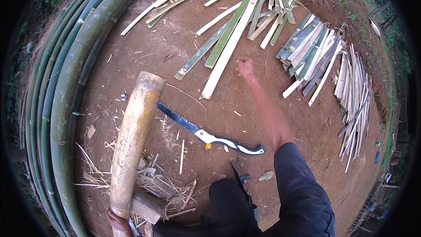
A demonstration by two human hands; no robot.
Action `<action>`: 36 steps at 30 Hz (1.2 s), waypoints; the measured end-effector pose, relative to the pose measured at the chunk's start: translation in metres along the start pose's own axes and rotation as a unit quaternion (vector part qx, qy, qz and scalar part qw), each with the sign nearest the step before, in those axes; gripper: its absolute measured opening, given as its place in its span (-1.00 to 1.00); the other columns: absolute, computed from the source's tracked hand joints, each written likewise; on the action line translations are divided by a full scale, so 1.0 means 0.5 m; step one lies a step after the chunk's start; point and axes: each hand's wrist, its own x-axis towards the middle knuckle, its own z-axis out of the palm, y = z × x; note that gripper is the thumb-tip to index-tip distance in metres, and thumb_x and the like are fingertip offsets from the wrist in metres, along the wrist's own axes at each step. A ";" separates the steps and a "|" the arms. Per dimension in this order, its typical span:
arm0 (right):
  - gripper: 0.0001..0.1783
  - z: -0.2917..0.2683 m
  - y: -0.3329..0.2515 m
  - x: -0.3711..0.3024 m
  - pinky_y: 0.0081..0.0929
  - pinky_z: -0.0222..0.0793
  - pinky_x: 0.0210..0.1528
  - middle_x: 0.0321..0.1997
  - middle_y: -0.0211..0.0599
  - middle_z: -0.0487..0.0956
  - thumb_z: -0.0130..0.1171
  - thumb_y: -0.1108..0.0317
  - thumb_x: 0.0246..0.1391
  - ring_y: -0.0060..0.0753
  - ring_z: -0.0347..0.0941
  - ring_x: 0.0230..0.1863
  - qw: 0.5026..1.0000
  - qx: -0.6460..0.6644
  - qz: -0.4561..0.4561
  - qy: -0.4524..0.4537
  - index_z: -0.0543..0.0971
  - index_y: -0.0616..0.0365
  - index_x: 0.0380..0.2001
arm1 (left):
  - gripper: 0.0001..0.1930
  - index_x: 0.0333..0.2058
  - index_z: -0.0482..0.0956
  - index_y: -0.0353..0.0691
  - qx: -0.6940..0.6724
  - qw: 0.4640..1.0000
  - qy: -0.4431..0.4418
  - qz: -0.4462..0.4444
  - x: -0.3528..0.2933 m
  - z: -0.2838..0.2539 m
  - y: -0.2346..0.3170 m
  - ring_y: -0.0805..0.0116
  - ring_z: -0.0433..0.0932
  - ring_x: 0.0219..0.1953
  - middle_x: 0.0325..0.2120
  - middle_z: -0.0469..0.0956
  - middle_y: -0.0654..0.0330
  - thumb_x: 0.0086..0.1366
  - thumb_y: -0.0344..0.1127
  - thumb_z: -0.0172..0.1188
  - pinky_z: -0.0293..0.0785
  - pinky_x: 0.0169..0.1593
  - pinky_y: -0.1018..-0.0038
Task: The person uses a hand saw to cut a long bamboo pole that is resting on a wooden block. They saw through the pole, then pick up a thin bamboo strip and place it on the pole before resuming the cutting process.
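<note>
Left grip: a bare hand (117,222), clamped around the lower part of a thick, yellow-brown, cylindrical bamboo pole (133,140) near the bottom edge of the view.
Bamboo pole: slanting up and slightly rightward from the left grip to a blunt cut end; its lower part passes beside a short brown wooden block (148,206).
Right grip: a bare hand (245,67) at the end of an outstretched arm, fingers curled; whether anything lies within them cannot be told.
Nearest to the right grip: a long, flat, pale split-bamboo strip (228,55), just to its left, with a flat green bamboo strip (230,28) alongside.
Saw: a curved, dark-bladed hand saw with a white-and-black handle (228,142), on reddish-brown bare earth (219,118); its tip meets or nearly meets the pole's right edge.
Shavings: thin, straw-coloured curls and slivers (175,195) around the block.
Cut stock, upper right: a stack of green, grey and pale split-bamboo pieces (309,50), and beyond it a heap of slender, pale bamboo sticks (354,92).
Left margin: long, round, green bamboo culms (66,105), lying side by side in a curve.
</note>
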 end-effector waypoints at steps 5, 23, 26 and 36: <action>-0.50 -0.118 0.034 0.134 -0.06 0.50 0.00 -0.05 0.18 0.58 0.20 0.22 0.16 0.15 0.58 -0.07 0.955 -0.187 -0.064 0.219 0.49 0.36 0.06 | -0.53 0.18 0.31 -0.30 0.119 0.982 0.034 0.144 0.008 0.019 -0.028 -0.19 0.49 0.08 0.08 0.46 -0.16 0.31 -0.33 0.07 0.46 0.08 0.05; -0.49 -0.111 0.046 0.139 -0.20 0.53 -0.56 -0.63 0.05 0.57 0.08 0.13 0.21 -0.07 0.62 -0.61 0.983 -0.084 0.020 0.160 0.54 0.49 -0.51 | -0.54 0.17 0.32 -0.29 0.100 0.990 -0.031 0.095 0.022 -0.015 0.025 -0.19 0.52 0.03 0.04 0.48 -0.18 0.30 -0.36 0.07 0.48 0.03 0.04; -0.55 -0.041 0.053 -0.042 -0.26 0.49 -0.66 -0.71 -0.24 0.46 -0.03 0.18 0.30 -0.30 0.49 -0.72 0.975 0.126 0.106 0.152 0.51 0.39 -0.49 | -0.54 0.17 0.32 -0.29 0.084 0.992 -0.029 0.086 0.020 -0.009 0.018 -0.19 0.52 0.02 0.04 0.49 -0.18 0.30 -0.36 0.07 0.48 0.03 0.04; -0.70 0.132 0.044 -0.974 -0.17 0.60 -0.14 -0.14 -0.05 0.59 0.01 0.35 0.19 -0.16 0.59 -0.12 0.759 0.469 0.354 -0.281 0.49 0.34 -0.09 | -0.55 0.00 0.50 -0.37 -0.078 0.994 0.000 -0.077 0.010 -0.028 0.086 -0.23 0.53 -0.07 -0.06 0.55 -0.23 0.46 -0.08 -0.13 0.43 -0.05 0.04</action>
